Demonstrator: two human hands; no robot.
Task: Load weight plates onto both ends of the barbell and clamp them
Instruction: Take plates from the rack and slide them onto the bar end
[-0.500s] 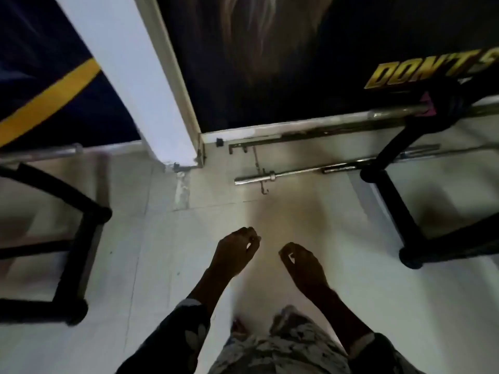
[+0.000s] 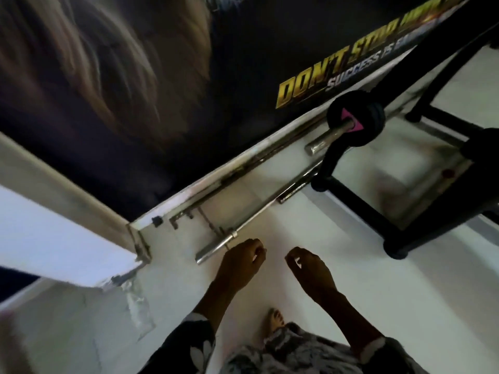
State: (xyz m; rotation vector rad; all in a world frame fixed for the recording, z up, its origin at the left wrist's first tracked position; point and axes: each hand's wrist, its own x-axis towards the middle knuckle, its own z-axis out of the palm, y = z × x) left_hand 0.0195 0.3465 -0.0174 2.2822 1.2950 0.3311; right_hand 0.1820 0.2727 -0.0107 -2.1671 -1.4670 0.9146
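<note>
A steel barbell sleeve point(image 2: 328, 138) sticks out toward me from a black rack at the upper right. Dark weight plates point(image 2: 371, 114) with a pink mark sit on it. A second bare bar point(image 2: 243, 228) lies on the pale floor along the wall. My left hand point(image 2: 239, 263) hovers above the floor bar's near end, fingers loosely curled, holding nothing. My right hand point(image 2: 310, 268) hangs beside it, also curled and empty. No clamp is visible.
A black rack frame point(image 2: 359, 209) stands on the floor at the right. A white pillar point(image 2: 54, 238) juts out at the left. A dark wall banner point(image 2: 324, 79) with yellow lettering runs behind. My foot point(image 2: 274, 323) shows below.
The view has swung right and tilted. The loaded bar end and rack now sit closer. Both hands stay in front of me, curled and empty.
</note>
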